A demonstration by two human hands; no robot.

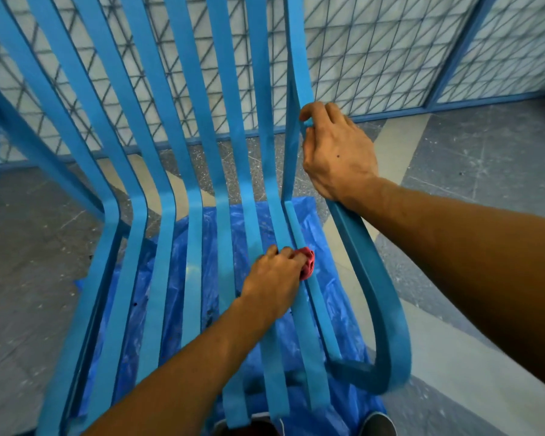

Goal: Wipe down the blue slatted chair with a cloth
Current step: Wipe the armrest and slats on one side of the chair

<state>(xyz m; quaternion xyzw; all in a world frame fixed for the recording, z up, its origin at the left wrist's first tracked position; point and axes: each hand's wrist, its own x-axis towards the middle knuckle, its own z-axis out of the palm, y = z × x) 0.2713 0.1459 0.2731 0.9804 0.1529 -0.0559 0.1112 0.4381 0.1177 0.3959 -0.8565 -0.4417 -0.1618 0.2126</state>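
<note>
The blue slatted chair [167, 215] fills the view, its back slats rising away from me and its seat slats running toward me. My left hand [274, 275] grips a bunched red cloth [306, 262] and presses it onto the rightmost seat slats, near the bend into the backrest. My right hand [337, 152] holds the chair's right outer back slat, fingers curled round its edge where the armrest [375, 294] begins. Most of the cloth is hidden under my left hand.
A blue plastic sheet [306, 212] lies on the floor under the chair. The speckled grey floor [485, 158] spreads to both sides. A blue-framed wire mesh panel [375, 58] stands close behind the chair. Shoe tips [378, 423] show at the bottom edge.
</note>
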